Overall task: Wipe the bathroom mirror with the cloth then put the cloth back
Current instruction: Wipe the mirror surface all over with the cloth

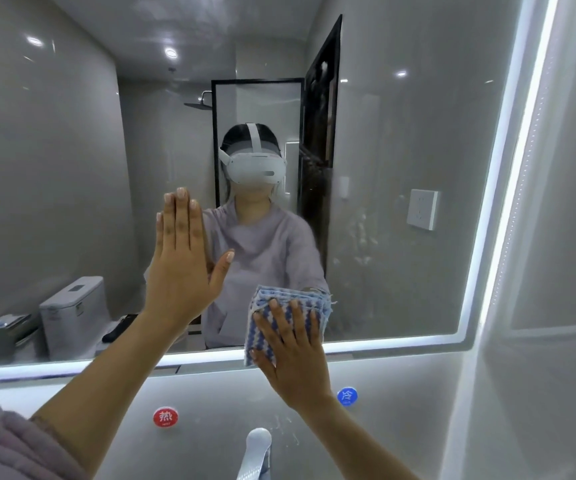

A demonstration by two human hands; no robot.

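On the wall under the mirror (71,168) sit two round stickers: a red one (165,417) at 7 o'clock reading "热", a blue one (347,396) at 5 o'clock reading "冷"; the small print beneath each is too fine to read. The right hand (293,355) presses flat, fingers spread, on the folded blue-and-white cloth (290,317) against the mirror's lit lower edge, at 6 o'clock. The left hand (182,265) lies open, palm on the glass, fingers together, at 9 o'clock from the cloth. The chrome tap (257,452) is cut off at the bottom.
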